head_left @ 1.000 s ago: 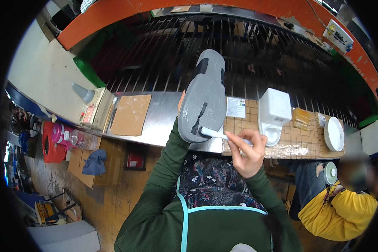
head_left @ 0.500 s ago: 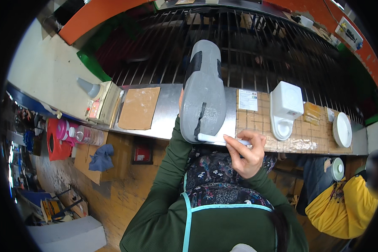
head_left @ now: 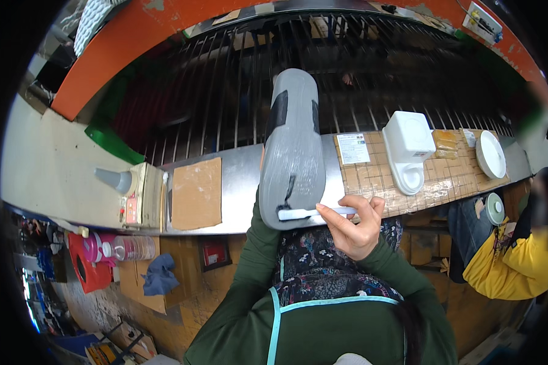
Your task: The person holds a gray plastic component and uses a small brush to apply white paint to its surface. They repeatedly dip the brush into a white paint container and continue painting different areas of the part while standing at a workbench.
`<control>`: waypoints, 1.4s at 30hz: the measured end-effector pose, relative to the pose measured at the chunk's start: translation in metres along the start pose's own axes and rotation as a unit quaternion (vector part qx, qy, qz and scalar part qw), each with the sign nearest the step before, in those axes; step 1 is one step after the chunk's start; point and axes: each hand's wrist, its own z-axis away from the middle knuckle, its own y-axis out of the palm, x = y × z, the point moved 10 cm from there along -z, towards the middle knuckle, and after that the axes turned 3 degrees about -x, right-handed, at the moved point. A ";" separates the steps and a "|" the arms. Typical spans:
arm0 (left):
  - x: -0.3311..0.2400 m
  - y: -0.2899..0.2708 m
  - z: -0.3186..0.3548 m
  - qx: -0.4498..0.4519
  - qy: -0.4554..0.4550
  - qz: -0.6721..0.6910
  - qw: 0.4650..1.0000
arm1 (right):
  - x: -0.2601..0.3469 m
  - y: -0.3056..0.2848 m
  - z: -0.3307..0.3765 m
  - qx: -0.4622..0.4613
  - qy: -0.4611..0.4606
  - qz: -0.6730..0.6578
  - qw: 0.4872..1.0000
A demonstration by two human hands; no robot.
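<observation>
A grey shoe sole (head_left: pixel 293 152), shaped like a long footprint, is held up over the bench edge with its wide end toward me. Dark patches mark its narrower far part, and a black streak runs near the close end. Its surface looks wet and streaky. My left forearm reaches up beneath it; my left hand supports it from below and is almost wholly hidden. My right hand (head_left: pixel 358 226) pinches the handle of a white toothbrush (head_left: pixel 298 214). The brush head rests against the sole's near end, beside the black streak.
A white dispenser (head_left: pixel 409 146) with a round cup, a printed card (head_left: pixel 352 149), a yellowish block (head_left: pixel 444 145) and a white bowl (head_left: pixel 491 154) stand on the right. Cardboard (head_left: pixel 196 193) lies left. Metal rollers (head_left: pixel 225 103) run behind. A person in yellow (head_left: pixel 514 258) sits at right.
The brush head has moved slightly left across the sole's near end, while my right hand keeps its pinch on the handle. The whole view has shifted and turned a little.
</observation>
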 end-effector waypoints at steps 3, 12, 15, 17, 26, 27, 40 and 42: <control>0.006 -0.004 -0.006 0.005 -0.015 -0.003 1.000 | -0.035 0.006 -0.015 -0.019 0.049 0.038 0.998; 0.017 -0.012 -0.002 0.001 -0.042 -0.004 0.999 | -0.077 -0.005 -0.053 -0.165 0.052 0.193 0.966; 0.016 -0.018 0.007 -0.011 -0.046 -0.006 0.999 | -0.043 0.004 -0.038 -0.086 0.006 0.166 0.982; 0.015 -0.021 0.012 -0.018 -0.048 -0.008 0.999 | -0.042 0.008 -0.032 -0.034 0.017 0.108 0.993; 0.024 -0.036 0.013 -0.048 -0.046 -0.005 0.998 | -0.061 -0.006 -0.002 -0.035 0.052 0.179 0.982; 0.024 -0.039 0.016 -0.055 -0.046 -0.005 0.997 | -0.051 -0.004 0.008 -0.031 0.049 0.173 0.983; 0.044 -0.056 -0.007 -0.079 -0.070 0.001 0.994 | -0.102 -0.027 0.018 -0.082 0.160 0.111 0.977; 0.029 -0.079 -0.023 -0.108 -0.047 0.011 0.993 | -0.104 -0.036 0.031 -0.042 0.163 0.086 0.982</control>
